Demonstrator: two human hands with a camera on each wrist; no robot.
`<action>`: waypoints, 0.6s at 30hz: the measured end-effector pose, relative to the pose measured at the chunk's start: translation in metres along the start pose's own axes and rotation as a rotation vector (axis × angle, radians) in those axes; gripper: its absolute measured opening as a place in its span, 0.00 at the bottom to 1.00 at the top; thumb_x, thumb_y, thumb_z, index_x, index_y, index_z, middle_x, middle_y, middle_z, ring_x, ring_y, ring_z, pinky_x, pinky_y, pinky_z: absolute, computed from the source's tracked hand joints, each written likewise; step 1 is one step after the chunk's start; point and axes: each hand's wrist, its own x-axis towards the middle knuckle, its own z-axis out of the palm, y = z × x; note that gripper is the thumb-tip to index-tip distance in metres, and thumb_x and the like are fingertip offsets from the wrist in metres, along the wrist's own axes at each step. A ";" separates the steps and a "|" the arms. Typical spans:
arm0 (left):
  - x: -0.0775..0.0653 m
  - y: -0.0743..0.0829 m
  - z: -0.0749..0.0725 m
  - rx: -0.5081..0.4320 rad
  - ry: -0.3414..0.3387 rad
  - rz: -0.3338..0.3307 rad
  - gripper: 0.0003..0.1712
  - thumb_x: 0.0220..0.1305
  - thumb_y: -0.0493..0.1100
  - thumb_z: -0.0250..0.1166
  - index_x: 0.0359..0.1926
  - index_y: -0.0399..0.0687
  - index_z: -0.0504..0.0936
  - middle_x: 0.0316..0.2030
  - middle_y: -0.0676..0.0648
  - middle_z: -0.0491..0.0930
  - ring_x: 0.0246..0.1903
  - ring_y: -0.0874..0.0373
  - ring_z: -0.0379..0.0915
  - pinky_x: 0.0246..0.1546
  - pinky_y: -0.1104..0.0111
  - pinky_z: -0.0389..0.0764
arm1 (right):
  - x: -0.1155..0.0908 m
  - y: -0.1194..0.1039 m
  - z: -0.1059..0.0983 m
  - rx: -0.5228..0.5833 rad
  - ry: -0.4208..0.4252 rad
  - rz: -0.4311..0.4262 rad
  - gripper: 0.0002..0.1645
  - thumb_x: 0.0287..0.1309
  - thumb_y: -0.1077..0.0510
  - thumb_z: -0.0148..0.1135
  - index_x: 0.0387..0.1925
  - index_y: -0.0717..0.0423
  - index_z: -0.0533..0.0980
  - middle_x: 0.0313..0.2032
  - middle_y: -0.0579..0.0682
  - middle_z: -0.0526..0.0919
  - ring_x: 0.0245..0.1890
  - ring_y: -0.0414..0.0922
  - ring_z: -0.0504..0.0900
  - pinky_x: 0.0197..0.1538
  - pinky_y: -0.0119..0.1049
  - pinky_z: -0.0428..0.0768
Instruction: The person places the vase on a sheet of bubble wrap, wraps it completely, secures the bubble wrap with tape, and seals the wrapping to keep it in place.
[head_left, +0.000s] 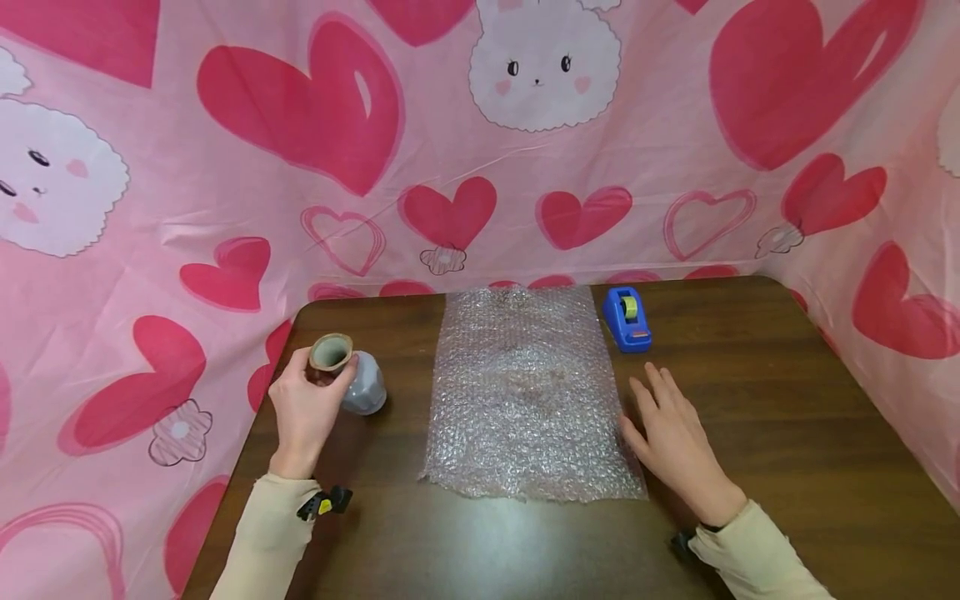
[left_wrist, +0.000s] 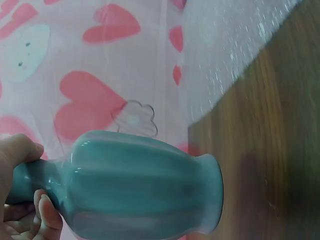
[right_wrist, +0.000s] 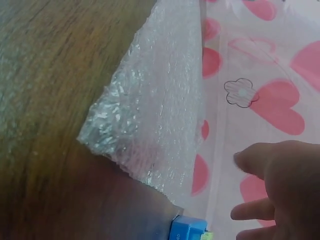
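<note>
My left hand (head_left: 306, 408) grips a grey-green ceramic vase (head_left: 365, 385) by its narrow neck, at the left of the table. The vase has a flared brown-rimmed mouth, and its faceted body fills the lower part of the left wrist view (left_wrist: 135, 185). Its foot appears slightly off the wood. A sheet of bubble wrap (head_left: 525, 400) lies flat in the middle of the table. By the sheet's right edge, my right hand (head_left: 675, 442) hovers with fingers extended and holds nothing. In the right wrist view its fingers (right_wrist: 255, 210) appear apart from the wrap.
A blue tape dispenser (head_left: 627, 321) with a yellowish roll stands at the back, just right of the bubble wrap. Pink heart-patterned cloth (head_left: 480, 150) hangs behind and along both sides of the dark wooden table (head_left: 780, 417).
</note>
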 end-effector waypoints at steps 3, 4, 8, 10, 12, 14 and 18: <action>-0.003 0.007 0.003 -0.027 -0.025 0.020 0.25 0.58 0.45 0.79 0.48 0.35 0.81 0.32 0.40 0.84 0.28 0.55 0.74 0.31 0.84 0.69 | 0.001 -0.001 -0.002 -0.027 -0.007 0.024 0.38 0.62 0.52 0.71 0.65 0.72 0.72 0.71 0.76 0.63 0.71 0.77 0.60 0.61 0.78 0.66; -0.004 0.009 0.005 -0.037 -0.034 0.026 0.25 0.57 0.45 0.80 0.49 0.35 0.81 0.33 0.40 0.83 0.28 0.54 0.74 0.31 0.84 0.69 | 0.001 -0.002 -0.002 -0.028 -0.015 0.034 0.39 0.63 0.51 0.71 0.66 0.71 0.71 0.71 0.76 0.63 0.71 0.77 0.60 0.61 0.79 0.65; -0.011 0.019 0.009 -0.075 -0.067 0.050 0.25 0.55 0.43 0.81 0.49 0.35 0.81 0.33 0.41 0.83 0.28 0.54 0.73 0.30 0.84 0.70 | 0.002 -0.004 -0.003 -0.021 -0.058 0.059 0.39 0.65 0.49 0.69 0.67 0.70 0.71 0.72 0.76 0.61 0.72 0.76 0.57 0.64 0.79 0.62; -0.014 0.025 0.011 -0.093 -0.078 0.064 0.25 0.54 0.42 0.82 0.49 0.36 0.81 0.33 0.42 0.82 0.28 0.55 0.73 0.30 0.83 0.71 | 0.002 -0.005 -0.003 -0.017 -0.075 0.060 0.38 0.66 0.48 0.68 0.67 0.70 0.71 0.73 0.76 0.60 0.72 0.76 0.57 0.64 0.79 0.61; -0.017 0.031 0.015 -0.111 -0.087 0.081 0.25 0.53 0.41 0.82 0.48 0.37 0.81 0.32 0.42 0.82 0.28 0.55 0.73 0.30 0.83 0.71 | 0.003 -0.005 -0.002 -0.014 -0.082 0.057 0.37 0.66 0.49 0.67 0.67 0.70 0.71 0.73 0.76 0.60 0.73 0.77 0.57 0.64 0.79 0.61; -0.020 0.036 0.018 -0.135 -0.098 0.098 0.25 0.53 0.41 0.83 0.48 0.38 0.82 0.33 0.43 0.82 0.28 0.55 0.73 0.30 0.82 0.72 | 0.003 -0.006 -0.002 -0.013 -0.081 0.053 0.36 0.66 0.49 0.67 0.66 0.70 0.72 0.73 0.76 0.60 0.72 0.77 0.57 0.64 0.79 0.62; -0.025 0.045 0.028 -0.184 -0.137 0.119 0.26 0.53 0.41 0.83 0.49 0.39 0.82 0.35 0.44 0.83 0.28 0.56 0.73 0.31 0.80 0.75 | 0.005 -0.008 -0.001 -0.014 -0.076 0.039 0.36 0.65 0.50 0.69 0.64 0.71 0.73 0.72 0.76 0.61 0.72 0.77 0.57 0.64 0.78 0.63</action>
